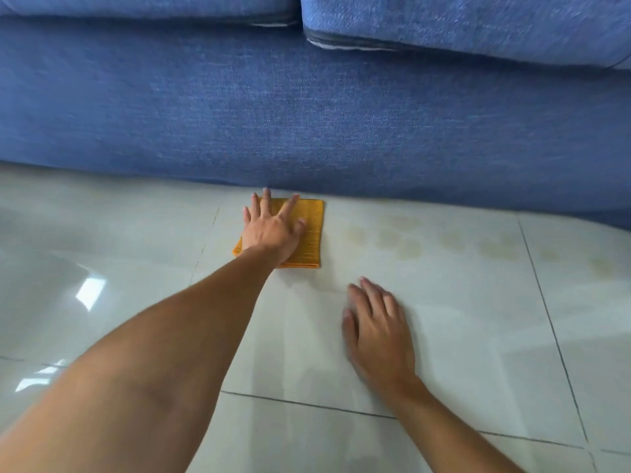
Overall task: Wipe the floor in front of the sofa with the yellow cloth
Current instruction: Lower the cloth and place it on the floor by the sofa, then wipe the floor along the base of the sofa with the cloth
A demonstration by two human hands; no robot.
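Observation:
A folded yellow cloth lies flat on the pale tiled floor, close to the base of the blue sofa. My left hand presses down on the cloth's left half with fingers spread, fingertips almost at the sofa's lower edge. Nearer to me, my right hand rests palm down on the bare tile, fingers loosely together and holding nothing. Faint yellowish-brown round stains mark the floor to the right of the cloth.
The sofa's front runs across the whole view, with two seat cushions on top. More faint stains continue rightwards along the sofa. Dark grout lines cross the glossy tiles, and bright window reflections sit on the left.

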